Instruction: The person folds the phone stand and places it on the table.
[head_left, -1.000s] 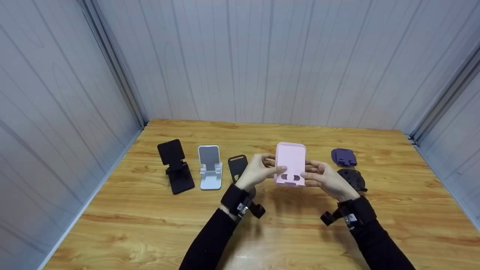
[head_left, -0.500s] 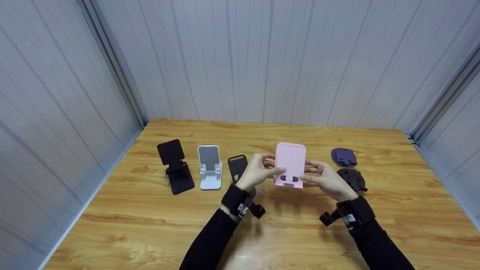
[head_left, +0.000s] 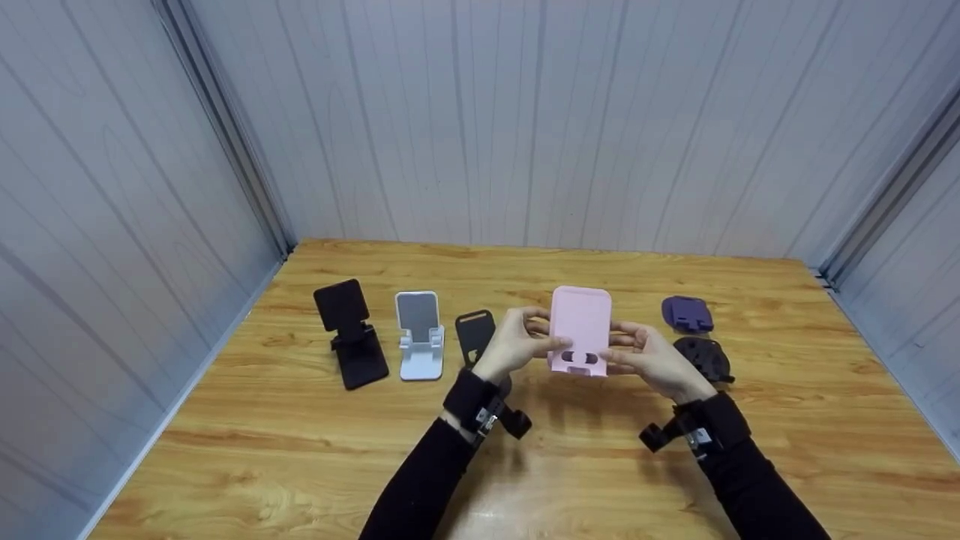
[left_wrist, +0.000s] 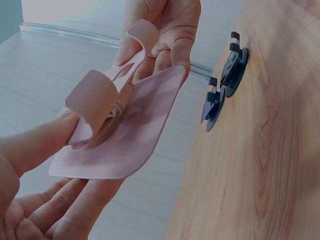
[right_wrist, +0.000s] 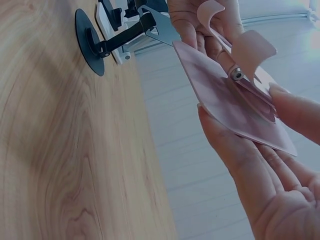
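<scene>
Both hands hold a pink phone stand up off the table, its panel facing the head camera. My left hand grips the left edge, thumb on the panel and fingers behind. On the opposite edge, my right hand pinches it in the same manner. Seen from the left wrist, the stand's flat base plate lies close under the panel, whose two curved hooks stick out. A metal hinge screw shows between panel and base in the right wrist view.
To the left stand a black phone stand, a white one and a dark one, partly behind the left hand. Beyond the right hand lie a folded purple stand and a folded black one. Walls enclose the wooden table.
The pink stand's panel has tilted slightly, its lower edge swinging a little down and left, and the right hand has shifted slightly. Over the last half second almost nothing has moved.
</scene>
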